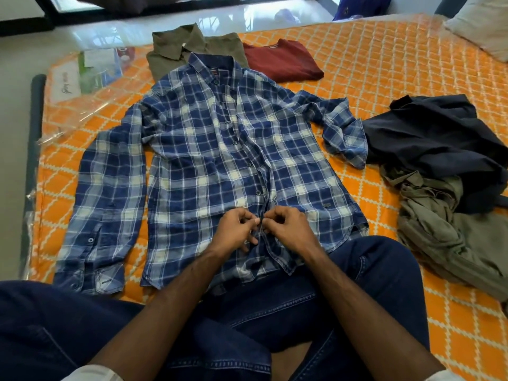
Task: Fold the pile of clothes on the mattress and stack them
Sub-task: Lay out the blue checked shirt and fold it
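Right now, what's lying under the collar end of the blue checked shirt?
The blue checked shirt overlaps a folded olive shirt, whose collar and upper part show beyond it. The olive shirt's lower part is covered. Beneath both is the orange mattress.

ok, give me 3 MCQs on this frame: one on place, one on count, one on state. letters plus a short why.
1. Where does the folded maroon top lie relative to the blue-and-white plaid button shirt?
A. under its hem
B. beyond its collar, toward the right
C. on its left sleeve

2. How many folded garments lie beyond the plaid shirt?
A. one
B. two
C. four

3. What are the left hand and right hand doing?
A. pinching the shirt's front placket near the hem
B. resting flat on the orange quilted mattress
C. lifting the dark crumpled garment

Key: 1 B, it sits past the collar on the right. 2 B, the folded olive collared shirt plus the maroon top. 3 A, both hands' fingers meet on the placket.
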